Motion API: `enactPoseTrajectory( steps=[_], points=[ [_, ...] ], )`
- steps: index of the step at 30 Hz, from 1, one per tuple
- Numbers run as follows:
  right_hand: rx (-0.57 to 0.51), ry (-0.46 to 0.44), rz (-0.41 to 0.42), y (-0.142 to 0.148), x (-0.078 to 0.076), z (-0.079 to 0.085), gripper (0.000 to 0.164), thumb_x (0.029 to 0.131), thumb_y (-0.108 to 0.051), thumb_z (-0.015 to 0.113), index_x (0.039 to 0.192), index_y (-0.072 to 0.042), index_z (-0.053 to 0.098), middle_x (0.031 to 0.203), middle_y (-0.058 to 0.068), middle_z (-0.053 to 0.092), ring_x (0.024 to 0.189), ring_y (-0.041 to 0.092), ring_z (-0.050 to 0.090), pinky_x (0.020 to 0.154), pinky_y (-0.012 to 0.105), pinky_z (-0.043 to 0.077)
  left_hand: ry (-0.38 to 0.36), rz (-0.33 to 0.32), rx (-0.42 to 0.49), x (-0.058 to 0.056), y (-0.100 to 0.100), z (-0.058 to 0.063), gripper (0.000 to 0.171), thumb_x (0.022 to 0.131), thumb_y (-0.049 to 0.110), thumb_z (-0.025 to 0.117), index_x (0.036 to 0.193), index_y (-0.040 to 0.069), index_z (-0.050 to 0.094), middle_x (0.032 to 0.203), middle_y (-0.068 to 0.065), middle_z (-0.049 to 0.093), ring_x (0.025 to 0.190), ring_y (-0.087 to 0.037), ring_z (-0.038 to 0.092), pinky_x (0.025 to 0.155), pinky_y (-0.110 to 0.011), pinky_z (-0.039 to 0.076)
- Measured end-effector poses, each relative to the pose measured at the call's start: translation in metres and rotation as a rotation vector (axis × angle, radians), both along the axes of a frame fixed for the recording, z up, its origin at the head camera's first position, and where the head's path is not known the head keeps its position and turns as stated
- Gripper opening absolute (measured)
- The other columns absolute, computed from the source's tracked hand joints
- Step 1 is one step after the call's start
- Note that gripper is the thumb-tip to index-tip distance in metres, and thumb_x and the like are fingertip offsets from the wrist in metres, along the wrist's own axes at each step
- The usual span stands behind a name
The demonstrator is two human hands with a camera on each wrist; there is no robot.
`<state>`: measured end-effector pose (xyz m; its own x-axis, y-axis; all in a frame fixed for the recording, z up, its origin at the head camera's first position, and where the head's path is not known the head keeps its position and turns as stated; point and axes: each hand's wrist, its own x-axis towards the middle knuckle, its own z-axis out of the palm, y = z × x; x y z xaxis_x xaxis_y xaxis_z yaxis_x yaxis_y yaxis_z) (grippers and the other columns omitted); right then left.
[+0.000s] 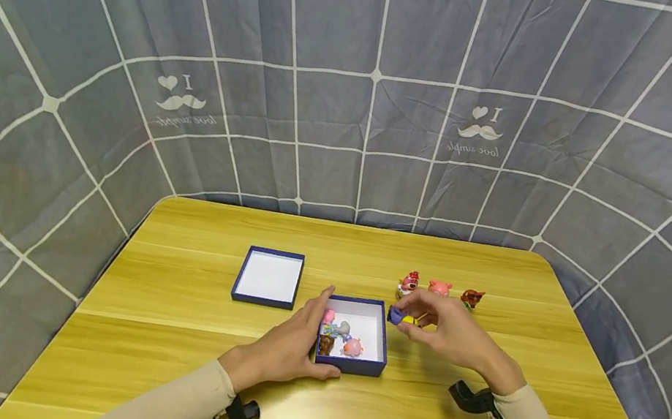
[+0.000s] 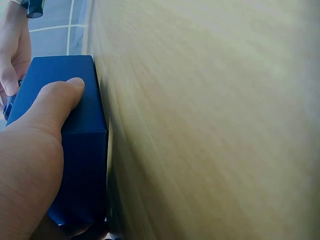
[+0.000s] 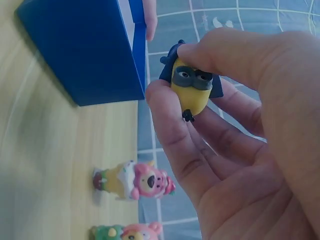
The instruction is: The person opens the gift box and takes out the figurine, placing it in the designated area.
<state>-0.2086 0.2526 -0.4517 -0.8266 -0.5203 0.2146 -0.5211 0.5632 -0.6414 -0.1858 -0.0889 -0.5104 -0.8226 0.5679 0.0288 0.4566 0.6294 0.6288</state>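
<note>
My left hand point(image 1: 290, 343) grips a dark blue box point(image 1: 353, 366) at its near left corner, the thumb along its front wall. The box stands uncovered, with white inside. Within it lie a pink pig-like figure point(image 1: 353, 347), a brown figure point(image 1: 326, 345), a grey and blue figure point(image 1: 343, 329) and a small pink piece point(image 1: 328, 316). Just beyond the box's right wall, my right hand point(image 1: 446, 328) pinches a yellow minion figurine point(image 3: 191, 97) between thumb and fingers. It has grey goggles and a dark blue cape-like covering.
A white-lined blue lid point(image 1: 268, 277) lies left of the box on the wooden table point(image 1: 169, 330). Behind my right hand stand a pink bear figurine point(image 3: 148, 180), another pink figure point(image 1: 439, 287) and a reddish-brown figure point(image 1: 471, 298). A grey checked cloth point(image 1: 326, 111) hangs around the table.
</note>
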Motion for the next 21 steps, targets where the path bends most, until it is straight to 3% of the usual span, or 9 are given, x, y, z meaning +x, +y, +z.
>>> enactPoseTrajectory(
  steps=[7, 13, 21],
  points=[
    [-0.002, 0.043, -0.016, 0.0055, 0.0006, -0.0015, 0.023, 0.098, -0.005, 0.094, 0.116, -0.014, 0.083, 0.116, 0.002, 0.085, 0.099, 0.006, 0.078, 0.088, 0.029, 0.07, 0.002, -0.004, 0.004, -0.0005, -0.0017, -0.001, 0.142, 0.095, 0.055, 0.097, 0.187, 0.004, 0.002, 0.182, -0.032, 0.039, 0.161, -0.042, 0.055, 0.133, -0.061, 0.051],
    [0.019, 0.043, -0.032, 0.0086, -0.0013, -0.0032, 0.024, 0.098, -0.006, 0.093, 0.117, -0.014, 0.083, 0.118, 0.002, 0.084, 0.101, 0.013, 0.081, 0.089, 0.03, 0.07, -0.001, -0.003, 0.007, -0.0019, -0.0014, -0.0019, 0.142, 0.095, 0.055, 0.097, 0.188, 0.005, 0.002, 0.182, -0.032, 0.039, 0.163, -0.043, 0.054, 0.134, -0.06, 0.049],
    [0.048, 0.014, -0.049, 0.0105, -0.0036, -0.004, 0.031, 0.095, 0.001, 0.091, 0.121, -0.013, 0.082, 0.121, 0.001, 0.083, 0.102, 0.01, 0.079, 0.093, 0.031, 0.071, 0.003, -0.002, 0.002, -0.0021, -0.0014, -0.0023, 0.143, 0.095, 0.055, 0.097, 0.187, 0.005, 0.001, 0.183, -0.032, 0.037, 0.165, -0.044, 0.052, 0.135, -0.06, 0.049]
  ],
)
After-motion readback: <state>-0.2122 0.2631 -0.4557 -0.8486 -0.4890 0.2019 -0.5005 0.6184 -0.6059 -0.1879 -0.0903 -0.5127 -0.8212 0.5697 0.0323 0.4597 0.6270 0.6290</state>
